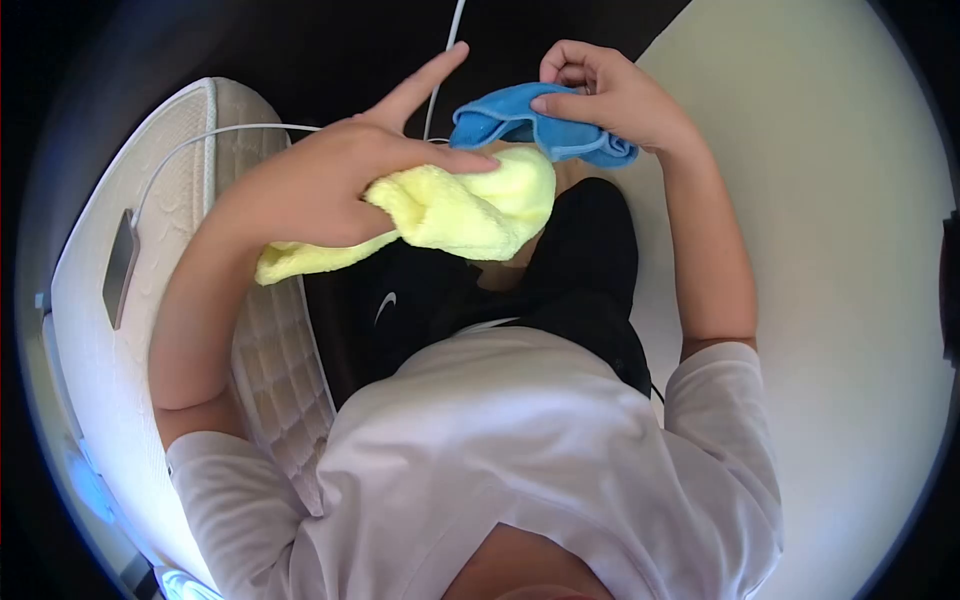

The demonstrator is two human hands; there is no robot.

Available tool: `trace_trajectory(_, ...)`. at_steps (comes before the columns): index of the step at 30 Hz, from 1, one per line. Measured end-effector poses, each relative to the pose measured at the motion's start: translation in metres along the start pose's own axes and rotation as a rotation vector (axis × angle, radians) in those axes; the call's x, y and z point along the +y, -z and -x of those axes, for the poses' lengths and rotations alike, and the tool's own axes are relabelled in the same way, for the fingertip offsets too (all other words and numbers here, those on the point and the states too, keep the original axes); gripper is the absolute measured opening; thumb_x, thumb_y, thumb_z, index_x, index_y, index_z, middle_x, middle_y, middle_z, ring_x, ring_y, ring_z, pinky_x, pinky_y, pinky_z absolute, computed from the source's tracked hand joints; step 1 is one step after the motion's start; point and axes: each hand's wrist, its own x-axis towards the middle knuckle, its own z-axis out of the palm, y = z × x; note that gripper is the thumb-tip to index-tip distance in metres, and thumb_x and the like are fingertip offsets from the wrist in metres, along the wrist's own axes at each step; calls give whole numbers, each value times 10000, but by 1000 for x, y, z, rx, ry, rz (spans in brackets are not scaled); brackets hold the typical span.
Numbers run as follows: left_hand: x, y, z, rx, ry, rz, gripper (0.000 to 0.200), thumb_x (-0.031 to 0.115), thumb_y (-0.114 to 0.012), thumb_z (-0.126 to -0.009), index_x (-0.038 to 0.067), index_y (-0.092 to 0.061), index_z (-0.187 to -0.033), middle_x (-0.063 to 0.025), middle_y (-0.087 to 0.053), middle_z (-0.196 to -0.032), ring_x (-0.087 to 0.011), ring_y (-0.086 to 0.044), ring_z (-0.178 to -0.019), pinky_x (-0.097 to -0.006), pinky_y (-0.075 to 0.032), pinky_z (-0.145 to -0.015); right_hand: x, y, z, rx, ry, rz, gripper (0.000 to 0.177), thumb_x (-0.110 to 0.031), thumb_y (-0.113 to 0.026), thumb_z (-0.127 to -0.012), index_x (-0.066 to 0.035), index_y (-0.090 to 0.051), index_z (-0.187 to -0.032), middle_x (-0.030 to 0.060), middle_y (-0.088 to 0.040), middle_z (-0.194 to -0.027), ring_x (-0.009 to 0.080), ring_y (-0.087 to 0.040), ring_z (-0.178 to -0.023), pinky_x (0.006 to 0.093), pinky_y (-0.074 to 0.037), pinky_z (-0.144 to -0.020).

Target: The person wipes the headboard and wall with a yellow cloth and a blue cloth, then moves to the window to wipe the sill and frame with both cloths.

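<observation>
A fluffy yellow cloth (470, 208) is bunched up in my left hand (335, 175), with the thumb pressed on top of it and one finger stretched out away from it. Part of this cloth trails below the wrist. My right hand (635, 105) pinches a blue cloth (497, 112) between thumb and curled fingers. The blue cloth droops in folds just beyond the yellow one and overlaps its far edge in this view. Both cloths are held over my lap, above the black trousers (590, 240).
On my left stands a pale quilted mattress (275, 340), with a phone (121, 268) on it and a white cable (190, 145) running from the phone past my left hand. A smooth pale surface (830, 280) rises close on my right. Beyond my hands is a dark surface (330, 45).
</observation>
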Motion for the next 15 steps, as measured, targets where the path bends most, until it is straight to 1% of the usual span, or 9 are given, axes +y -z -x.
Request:
trace_trajectory(2, -7, -7, -6, -19, -75, -8, 567, 55, -632, -652, 131, -582, -1212, -142, -7, -1512, -254, -454, -1232, -331, -387, -947, -4, -4, -6, 70, 49, 275, 181, -117, -670, -762, -53, -550, -882, 53, -595, -890, 174, -583, -768, 264, -467, -605)
trace_trajectory(5, -11, -7, -2, -110, -157, 262, 570, 86, -665, -684, 81, -532, -1238, -179, -252, -1422, -257, -498, -1177, -338, -376, -961, -11, -22, -16, 284, 287, 592, 200, -97, -670, -739, -29, -543, -877, 65, -592, -876, 180, -575, -758, 274, -461, -638)
trace_trajectory(7, -5, -3, -2, -170, -167, 436, 678, 131, -696, -714, 41, -415, -1325, -188, -460, -1309, -252, -506, -1158, -347, -351, -991, -14, -16, -19, 181, 372, 561, 198, -99, -645, -740, -33, -540, -894, 94, -588, -874, 256, -572, -822, 324, -459, -701)
trace_trajectory(9, 11, 9, 5, -158, -23, 702, 792, 163, -711, -728, 30, -294, -1389, -169, -529, -1242, -247, -504, -1154, -353, -337, -1009, -18, -18, -22, 103, 457, 418, 213, -117, -636, -735, -31, -526, -896, 107, -583, -879, 285, -568, -868, 349, -453, -737)
trace_trajectory(10, 8, 11, 7, -78, -6, 741, 907, 193, -725, -731, 22, -162, -1421, -147, -520, -1257, -230, -487, -1171, -359, -334, -1015, -18, -23, -21, 102, 318, 202, 211, -127, -636, -739, -34, -521, -889, 98, -576, -879, 268, -568, -872, 341, -451, -744)
trace_trajectory(11, 5, 12, 9, 64, 25, 816, 880, 203, -735, -726, 27, -213, -1412, -139, -505, -1273, -236, -472, -1184, -359, -332, -1017, -21, -27, -23, 114, 261, 117, 210, -131, -640, -739, -36, -520, -882, 88, -567, -878, 247, -568, -877, 333, -448, -746)
trace_trajectory(12, -1, 15, 10, 158, 50, 770, 724, 279, -744, -723, 21, -374, -1290, -126, -557, -1158, -221, -525, -1078, -338, -393, -937, -24, -30, -26, 131, 206, 30, 209, -135, -645, -740, -38, -518, -875, 77, -559, -876, 227, -568, -882, 325, -446, -749)
trace_trajectory(14, -28, 15, 2, 292, 158, 785, 613, 351, -767, -698, 14, -548, -1161, -120, -606, -1056, -221, -579, -985, -319, -457, -856, -9, -29, -53, 99, 393, 178, 326, -146, -705, -742, -43, -456, -926, 65, -469, -969, 187, -566, -903, 311, -474, -762)
trace_trajectory(15, -30, 12, 2, 299, 149, 789, 612, 346, -768, -697, 13, -548, -1162, -120, -608, -1054, -220, -581, -985, -320, -457, -857, -10, -33, -53, 171, 416, 86, 382, -142, -725, -729, -46, -421, -940, 71, -433, -991, 189, -567, -904, 311, -485, -768)
